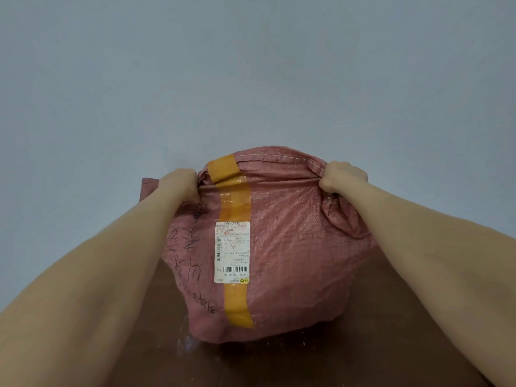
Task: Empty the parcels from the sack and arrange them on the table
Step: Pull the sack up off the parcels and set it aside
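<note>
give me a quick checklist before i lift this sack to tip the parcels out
1. Grip of left hand on one corner of the sack: ok.
2. Grip of right hand on the other corner: ok.
3. Sack resting on the table: ok.
4. Sack mouth open: cannot tell, hidden.
5. Any parcels out on the table: not ok, none visible.

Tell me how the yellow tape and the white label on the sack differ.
The tape is a long strip running almost the whole length of the sack; the label is a short rectangle partway along. The tape is plain yellow; the label is white with printed barcodes and text. The label lies on top of the tape, covering part of it. Both are stuck flat on the sack.
</note>
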`<act>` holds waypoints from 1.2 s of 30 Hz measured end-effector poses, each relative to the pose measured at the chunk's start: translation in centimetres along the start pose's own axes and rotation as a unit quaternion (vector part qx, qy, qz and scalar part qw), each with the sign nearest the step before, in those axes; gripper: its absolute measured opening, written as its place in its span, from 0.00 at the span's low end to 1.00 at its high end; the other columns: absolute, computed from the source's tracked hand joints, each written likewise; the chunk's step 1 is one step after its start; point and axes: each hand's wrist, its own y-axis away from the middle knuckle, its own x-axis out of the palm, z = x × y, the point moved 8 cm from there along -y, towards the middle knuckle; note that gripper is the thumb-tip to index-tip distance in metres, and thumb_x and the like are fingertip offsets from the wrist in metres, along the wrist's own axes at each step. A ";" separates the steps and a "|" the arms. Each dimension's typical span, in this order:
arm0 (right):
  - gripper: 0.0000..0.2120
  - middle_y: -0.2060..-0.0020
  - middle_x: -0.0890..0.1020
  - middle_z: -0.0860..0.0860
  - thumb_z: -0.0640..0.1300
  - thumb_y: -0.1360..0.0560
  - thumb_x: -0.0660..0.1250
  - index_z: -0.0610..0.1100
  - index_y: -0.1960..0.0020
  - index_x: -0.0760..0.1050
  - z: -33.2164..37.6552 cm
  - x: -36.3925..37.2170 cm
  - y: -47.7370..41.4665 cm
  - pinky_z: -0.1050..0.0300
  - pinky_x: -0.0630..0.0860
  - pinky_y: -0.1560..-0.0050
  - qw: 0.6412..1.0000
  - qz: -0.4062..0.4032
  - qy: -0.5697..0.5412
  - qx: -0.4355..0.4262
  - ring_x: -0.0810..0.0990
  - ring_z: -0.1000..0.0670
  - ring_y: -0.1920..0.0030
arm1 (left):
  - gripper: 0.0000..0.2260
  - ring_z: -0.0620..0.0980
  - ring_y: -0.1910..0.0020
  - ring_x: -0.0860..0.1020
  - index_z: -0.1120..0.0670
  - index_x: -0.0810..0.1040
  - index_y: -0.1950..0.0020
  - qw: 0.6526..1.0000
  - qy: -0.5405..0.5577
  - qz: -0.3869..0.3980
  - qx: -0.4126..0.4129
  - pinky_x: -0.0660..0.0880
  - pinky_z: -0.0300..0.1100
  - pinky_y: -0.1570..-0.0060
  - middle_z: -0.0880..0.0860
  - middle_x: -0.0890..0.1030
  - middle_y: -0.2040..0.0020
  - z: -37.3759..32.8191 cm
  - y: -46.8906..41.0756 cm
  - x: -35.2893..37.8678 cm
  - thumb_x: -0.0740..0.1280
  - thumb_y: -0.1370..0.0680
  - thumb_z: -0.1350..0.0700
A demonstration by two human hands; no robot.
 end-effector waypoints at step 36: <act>0.13 0.40 0.77 0.40 0.39 0.23 0.60 0.37 0.41 0.74 -0.1 0.8 -1.8 0.57 0.69 0.53 0.931 -0.023 -0.349 0.106 0.77 0.40 0.42 | 0.14 0.65 0.50 0.79 0.66 0.78 0.49 0.918 0.355 -0.095 -0.151 0.78 0.54 0.47 0.66 0.80 0.49 3.3 -0.4 0.6 0.56 0.27 0.63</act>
